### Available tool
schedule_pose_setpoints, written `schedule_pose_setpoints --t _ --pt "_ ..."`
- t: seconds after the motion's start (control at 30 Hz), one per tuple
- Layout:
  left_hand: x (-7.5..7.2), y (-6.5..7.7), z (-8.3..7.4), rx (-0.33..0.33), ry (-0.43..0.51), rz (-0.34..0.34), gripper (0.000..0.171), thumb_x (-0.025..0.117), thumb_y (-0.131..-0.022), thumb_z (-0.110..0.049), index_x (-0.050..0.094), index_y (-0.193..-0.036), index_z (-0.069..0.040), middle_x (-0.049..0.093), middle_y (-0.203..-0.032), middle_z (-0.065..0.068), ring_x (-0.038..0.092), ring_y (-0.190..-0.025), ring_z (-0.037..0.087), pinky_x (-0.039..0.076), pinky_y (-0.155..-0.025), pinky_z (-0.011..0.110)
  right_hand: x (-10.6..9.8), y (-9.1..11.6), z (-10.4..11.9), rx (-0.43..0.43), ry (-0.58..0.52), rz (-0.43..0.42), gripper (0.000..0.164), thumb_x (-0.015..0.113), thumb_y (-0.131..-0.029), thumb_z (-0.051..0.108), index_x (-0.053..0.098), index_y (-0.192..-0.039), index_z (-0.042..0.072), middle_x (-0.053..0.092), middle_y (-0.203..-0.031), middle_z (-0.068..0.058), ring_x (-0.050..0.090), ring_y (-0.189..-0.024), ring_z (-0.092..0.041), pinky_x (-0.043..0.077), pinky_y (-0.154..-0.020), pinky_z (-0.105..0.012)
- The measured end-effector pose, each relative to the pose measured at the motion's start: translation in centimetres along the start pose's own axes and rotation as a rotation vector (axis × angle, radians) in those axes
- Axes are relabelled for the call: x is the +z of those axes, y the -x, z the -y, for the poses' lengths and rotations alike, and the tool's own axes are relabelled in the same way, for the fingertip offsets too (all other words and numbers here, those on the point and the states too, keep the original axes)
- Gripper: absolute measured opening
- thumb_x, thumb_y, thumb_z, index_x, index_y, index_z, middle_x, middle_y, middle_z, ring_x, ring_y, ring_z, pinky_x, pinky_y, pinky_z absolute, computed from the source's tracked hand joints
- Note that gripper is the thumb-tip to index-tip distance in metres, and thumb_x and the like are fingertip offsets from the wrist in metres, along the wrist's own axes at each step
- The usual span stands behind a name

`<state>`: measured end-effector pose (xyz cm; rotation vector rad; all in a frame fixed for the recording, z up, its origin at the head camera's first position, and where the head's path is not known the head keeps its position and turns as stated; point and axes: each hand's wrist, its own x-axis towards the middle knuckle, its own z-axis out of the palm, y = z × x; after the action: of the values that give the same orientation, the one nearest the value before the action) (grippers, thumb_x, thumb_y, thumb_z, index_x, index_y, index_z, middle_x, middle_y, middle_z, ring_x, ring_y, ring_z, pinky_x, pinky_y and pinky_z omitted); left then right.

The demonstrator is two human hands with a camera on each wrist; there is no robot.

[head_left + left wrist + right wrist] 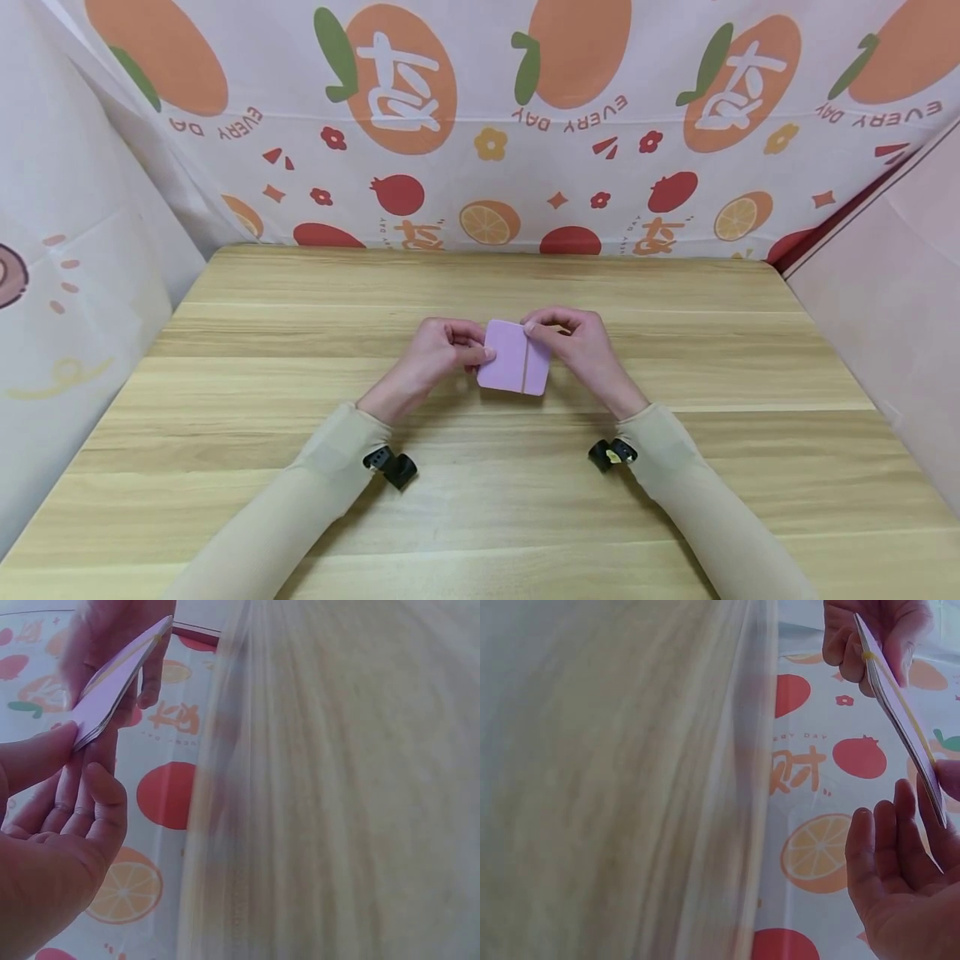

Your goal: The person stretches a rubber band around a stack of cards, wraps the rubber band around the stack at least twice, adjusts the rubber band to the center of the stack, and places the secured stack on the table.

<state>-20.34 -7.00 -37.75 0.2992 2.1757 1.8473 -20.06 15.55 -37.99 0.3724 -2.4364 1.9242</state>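
Observation:
A small pale-purple notebook (504, 358) with rounded corners is held up above the table, a tan elastic band (525, 367) running down its right part. My left hand (442, 350) pinches its left edge, thumb on the front and fingers behind. At the upper right corner, my right hand (577, 337) pinches it between thumb and fingers. The left wrist view shows the notebook (112, 682) tilted and nearly edge-on, with thin layers along its side. From the right wrist, the band (900, 697) crosses its face lengthwise.
The wood-grain table (480, 517) spreads out under both forearms. A white cloth (480, 175) printed with fruit hangs behind its far edge, and pale cloth panels stand at left and right. Small black cameras (393, 467) are strapped to the wrists.

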Motion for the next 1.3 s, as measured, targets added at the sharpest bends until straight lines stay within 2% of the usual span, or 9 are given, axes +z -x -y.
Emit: schedule_pose_setpoints --t 0.27,0.5,0.7,0.83,1.0,1.17,1.23,1.3 --pt "0.1 0.1 0.0 0.030 -0.003 0.037 0.012 0.074 -0.082 -0.001 0.073 -0.094 0.003 0.070 -0.079 0.005 0.059 -0.067 0.013 0.048 -0.061 0.029 -0.2 0.2 0.4 0.024 0.032 0.037 0.016 0.072 -0.091 0.023 0.076 -0.098 0.008 0.071 -0.107 -0.002 0.061 -0.102 -0.019 0.048 -0.082 -0.031" --pt "0.2 0.1 0.1 0.029 0.009 0.035 0.016 0.074 -0.083 -0.002 0.073 -0.096 0.005 0.071 -0.079 0.005 0.060 -0.068 0.013 0.049 -0.063 0.031 -0.1 0.1 0.2 0.033 0.060 0.044 0.022 0.072 -0.091 0.031 0.077 -0.099 0.011 0.072 -0.107 0.000 0.063 -0.102 -0.018 0.047 -0.082 -0.032" --pt "0.3 -0.1 0.1 0.002 0.082 0.010 0.013 0.074 -0.083 -0.002 0.070 -0.093 0.005 0.068 -0.075 0.003 0.059 -0.067 0.014 0.050 -0.066 0.030 -0.2 0.1 0.2 0.043 0.048 0.017 0.030 0.067 -0.094 0.034 0.075 -0.107 0.008 0.071 -0.102 -0.005 0.060 -0.092 -0.020 0.048 -0.075 -0.029" --pt "0.2 -0.3 0.2 -0.012 0.133 -0.002 0.012 0.073 -0.084 -0.002 0.068 -0.092 0.006 0.067 -0.075 0.003 0.059 -0.067 0.013 0.050 -0.065 0.026 -0.2 0.1 0.2 0.045 0.039 -0.001 0.032 0.060 -0.099 0.031 0.071 -0.114 0.005 0.069 -0.106 -0.008 0.059 -0.092 -0.020 0.049 -0.076 -0.028" --pt "-0.2 -0.5 0.3 -0.034 0.196 -0.037 0.013 0.072 -0.085 0.000 0.067 -0.093 0.008 0.068 -0.076 0.003 0.060 -0.067 0.012 0.051 -0.065 0.026 -0.1 0.1 0.3 0.088 0.016 -0.012 0.036 0.056 -0.101 0.030 0.068 -0.119 0.002 0.067 -0.110 -0.012 0.058 -0.096 -0.020 0.051 -0.085 -0.038" --pt "-0.7 -0.6 0.2 -0.055 0.220 -0.076 0.009 0.072 -0.086 -0.002 0.067 -0.091 0.004 0.069 -0.077 0.005 0.061 -0.067 0.013 0.053 -0.067 0.030 0.1 0.1 0.4 0.142 -0.020 0.033 0.039 0.057 -0.100 0.031 0.064 -0.125 0.001 0.064 -0.114 -0.014 0.058 -0.100 -0.021 0.049 -0.092 -0.047" --pt "-0.9 -0.6 0.1 -0.063 0.222 -0.082 0.008 0.072 -0.087 -0.002 0.066 -0.090 0.003 0.069 -0.077 0.005 0.062 -0.068 0.013 0.053 -0.068 0.030 0.1 0.2 0.3 0.147 -0.029 0.060 0.036 0.057 -0.100 0.030 0.065 -0.121 0.001 0.063 -0.111 -0.012 0.058 -0.099 -0.020 0.049 -0.092 -0.047" --pt "-1.0 -0.6 -0.1 -0.068 0.221 -0.088 0.009 0.071 -0.088 -0.003 0.065 -0.091 0.003 0.069 -0.078 0.005 0.062 -0.069 0.014 0.053 -0.069 0.029 0.2 0.2 0.1 0.149 -0.036 0.081 0.031 0.058 -0.099 0.028 0.066 -0.110 0.000 0.063 -0.102 -0.010 0.057 -0.093 -0.019 0.048 -0.090 -0.048"
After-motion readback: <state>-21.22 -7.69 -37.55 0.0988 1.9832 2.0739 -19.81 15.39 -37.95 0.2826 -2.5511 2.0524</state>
